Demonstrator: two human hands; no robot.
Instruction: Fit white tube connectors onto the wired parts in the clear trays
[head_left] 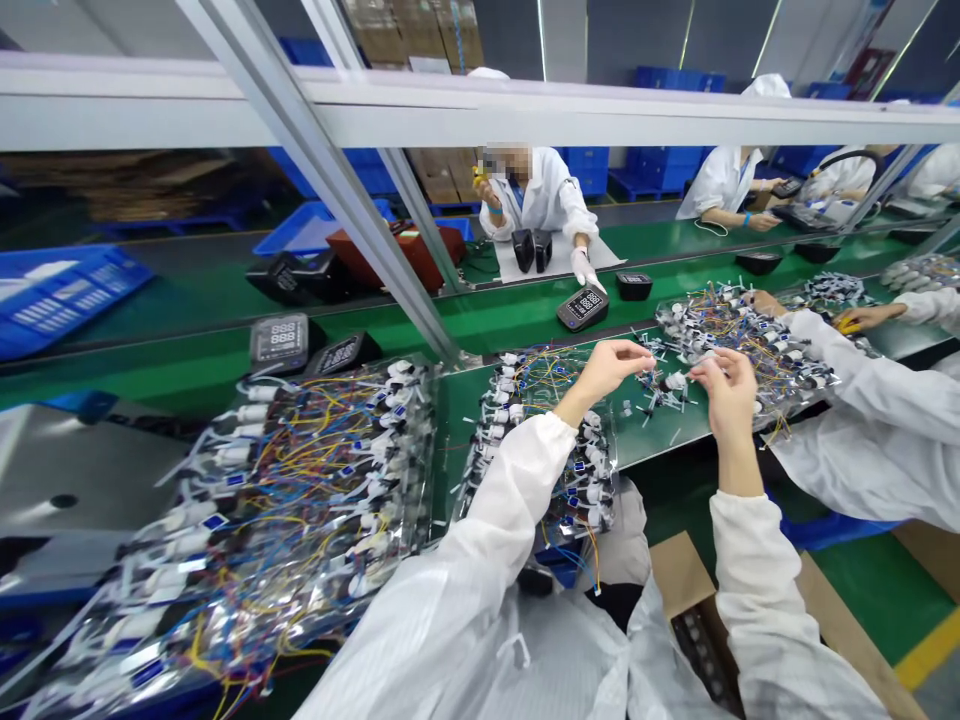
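At far left, a blue crate (67, 295), with a grey case (75, 490) nearer the front. Next, along the green belt (420, 325), two display units (279, 342) side by side, the right one tilted. Behind these, a red box (439, 243) with more black units to its left. In front, a wide spread of wired parts (300, 440) on clear plastic: white cylinders with yellow, blue and red wires. Then a metal post (322, 170), slanting across the view.

Right of the post, on the desk (645, 447), a second batch (525, 372), partly hidden behind the white left sleeve (495, 500). Across the belt, a co-worker (551, 190) in white, with one gloved hand (583, 266) at a single display (583, 308) showing digits.

Left hand (606, 370) above the desk, fingers bent, tips close together; cannot tell whether gripping anything. White bits (670, 390) loose on the desk, between and just below both hands. Under the desk edge, an open carton (682, 570). Right hand (727, 392) beside the white bits, thumb and fingers turned inward, tips near each other; again, cannot tell whether closed on a piece. Beyond, a third batch (716, 315), with a neighbour's hand (768, 304) touching it. Far right, another hand (870, 316) at a yellow tool (847, 325).
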